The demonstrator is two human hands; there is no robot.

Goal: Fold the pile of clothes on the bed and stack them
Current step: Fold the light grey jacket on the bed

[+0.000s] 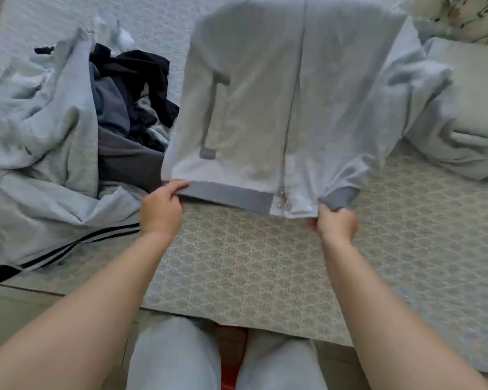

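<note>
A white zip-up jacket point(265, 102) with a grey hem band and grey cuffs lies spread on the bed, front up, zipper running down its middle. My left hand point(161, 211) grips the hem's left corner. My right hand point(335, 222) grips the hem's right end together with a grey sleeve cuff. To the left lies an unfolded pile of dark clothes point(133, 114), black and grey, partly under a crumpled pale grey garment with black stripes point(40, 153).
The patterned bedspread point(251, 263) stretches between me and the jacket. A folded pale blanket point(462, 130) and a printed pillow point(462, 15) sit at the right. My knees in light trousers are at the bed's near edge.
</note>
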